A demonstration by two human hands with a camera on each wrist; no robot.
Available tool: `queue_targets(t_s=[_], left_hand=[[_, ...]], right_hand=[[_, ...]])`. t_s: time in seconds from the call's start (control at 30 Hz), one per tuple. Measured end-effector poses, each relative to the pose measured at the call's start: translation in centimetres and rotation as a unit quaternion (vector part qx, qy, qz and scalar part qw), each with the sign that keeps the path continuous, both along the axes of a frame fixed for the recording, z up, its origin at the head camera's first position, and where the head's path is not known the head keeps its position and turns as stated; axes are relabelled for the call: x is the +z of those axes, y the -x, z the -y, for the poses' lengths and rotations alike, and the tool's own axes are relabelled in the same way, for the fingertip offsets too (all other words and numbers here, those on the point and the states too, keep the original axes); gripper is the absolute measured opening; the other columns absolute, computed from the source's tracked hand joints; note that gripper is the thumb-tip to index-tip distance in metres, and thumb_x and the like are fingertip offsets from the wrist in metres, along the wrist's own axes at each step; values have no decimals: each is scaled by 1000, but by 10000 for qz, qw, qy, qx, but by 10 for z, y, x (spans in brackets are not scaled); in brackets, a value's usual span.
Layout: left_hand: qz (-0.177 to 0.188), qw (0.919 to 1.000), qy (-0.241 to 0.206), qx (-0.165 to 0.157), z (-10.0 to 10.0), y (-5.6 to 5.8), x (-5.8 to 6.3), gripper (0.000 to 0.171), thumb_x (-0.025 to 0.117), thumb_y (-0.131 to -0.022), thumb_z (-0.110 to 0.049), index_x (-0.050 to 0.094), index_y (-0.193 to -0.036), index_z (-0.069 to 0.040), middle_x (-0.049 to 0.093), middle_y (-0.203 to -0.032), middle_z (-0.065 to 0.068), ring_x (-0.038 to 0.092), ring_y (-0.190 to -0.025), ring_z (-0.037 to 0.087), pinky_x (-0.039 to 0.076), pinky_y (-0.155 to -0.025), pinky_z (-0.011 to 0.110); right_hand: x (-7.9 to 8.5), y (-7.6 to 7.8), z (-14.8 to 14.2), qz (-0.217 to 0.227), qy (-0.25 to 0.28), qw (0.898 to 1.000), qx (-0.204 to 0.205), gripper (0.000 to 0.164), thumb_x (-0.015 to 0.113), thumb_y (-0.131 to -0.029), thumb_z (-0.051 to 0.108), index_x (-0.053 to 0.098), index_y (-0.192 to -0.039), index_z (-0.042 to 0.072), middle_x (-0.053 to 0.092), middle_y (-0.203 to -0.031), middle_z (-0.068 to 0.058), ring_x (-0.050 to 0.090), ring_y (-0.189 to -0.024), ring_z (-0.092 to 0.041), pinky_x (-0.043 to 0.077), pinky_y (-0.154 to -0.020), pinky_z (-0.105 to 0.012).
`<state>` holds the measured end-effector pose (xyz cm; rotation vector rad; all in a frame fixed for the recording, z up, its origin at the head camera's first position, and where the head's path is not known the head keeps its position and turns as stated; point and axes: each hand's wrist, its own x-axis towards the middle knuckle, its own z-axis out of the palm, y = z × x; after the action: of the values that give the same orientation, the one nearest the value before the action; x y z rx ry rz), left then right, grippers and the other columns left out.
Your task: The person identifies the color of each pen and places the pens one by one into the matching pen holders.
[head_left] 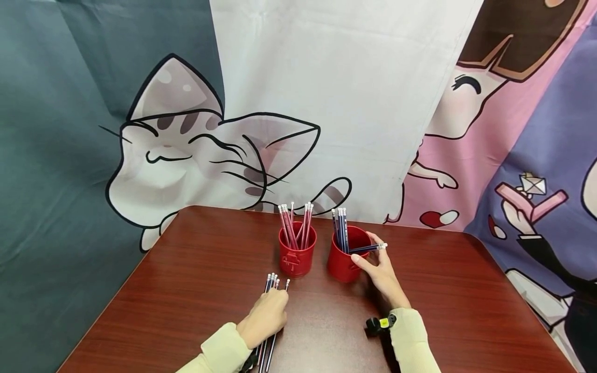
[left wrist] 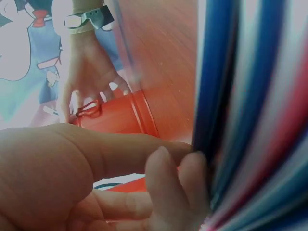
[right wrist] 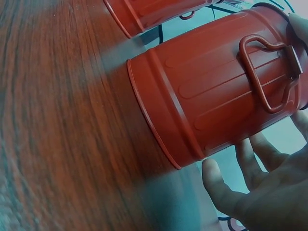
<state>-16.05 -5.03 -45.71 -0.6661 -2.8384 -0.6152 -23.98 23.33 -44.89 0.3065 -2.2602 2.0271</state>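
Note:
My right hand grips the right-hand red bucket by its upper part, thumb at the near side of the rim and fingers around the outer side. Inside that bucket stand several dark blue pencils; one more blue pencil leans far over toward the right hand. A loose bunch of blue and pink pencils lies on the table under my left hand, white ends pointing away. The left fingers are curled and pinch at the pencils; how many they hold I cannot tell.
Left of the gripped bucket stands a second red bucket holding several pink pencils. Both are near the back of the brown wooden table. A cloth printed with cartoon figures hangs right behind the table.

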Motion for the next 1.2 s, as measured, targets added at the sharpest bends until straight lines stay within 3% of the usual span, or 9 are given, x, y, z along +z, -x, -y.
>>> queue_targets(t_s=[0.2,0.47,0.67,0.77,1.0,1.2], left_hand=[[-18,9995,185,248,-6,0,4,19,59,-58,3,45,-56,-11,51,-53,6,50,-43,22,33,-36,32],[164,9985,127,498,-10,4,6,20,59,-57,2,44,-53,-11,49,-53,5,49,-44,24,35,-37,33],[545,9973,-118,485,-10,8,10,22,65,-59,-6,45,-55,-11,45,-52,1,43,-47,17,35,-41,32],[646,9963,-340,456,-10,10,15,24,67,-62,-10,44,-57,-12,41,-52,-1,39,-50,16,34,-44,30],[614,9893,-1266,393,-10,14,36,13,64,-66,-11,53,-71,-11,47,-55,-9,45,-51,8,38,-47,22],[49,9800,-1991,-36,-12,19,55,11,60,-71,-5,52,-79,-9,53,-64,-3,49,-57,7,43,-52,17]], right_hand=[[-13,7,-5,12,93,10000,-22,67,64,-85,10,29,-140,23,39,-140,-4,39,-125,-26,40,-92,-19],[-18,8,-5,-128,41,9999,-72,66,64,-85,12,30,-140,24,39,-141,-3,39,-124,-25,40,-92,-20],[-6,1,0,-99,24,9999,-30,66,63,-85,9,28,-141,17,38,-141,-8,39,-124,-29,41,-91,-19],[5,-5,3,-38,-31,10000,-40,66,62,-85,8,27,-141,14,37,-141,-10,38,-125,-30,40,-90,-19],[6,-5,4,-16,-76,10000,-51,67,62,-85,10,27,-142,14,36,-141,-9,39,-123,-27,40,-90,-20],[6,-4,4,-63,-55,10000,-43,66,62,-85,10,27,-141,14,37,-141,-8,39,-122,-27,40,-90,-19]])
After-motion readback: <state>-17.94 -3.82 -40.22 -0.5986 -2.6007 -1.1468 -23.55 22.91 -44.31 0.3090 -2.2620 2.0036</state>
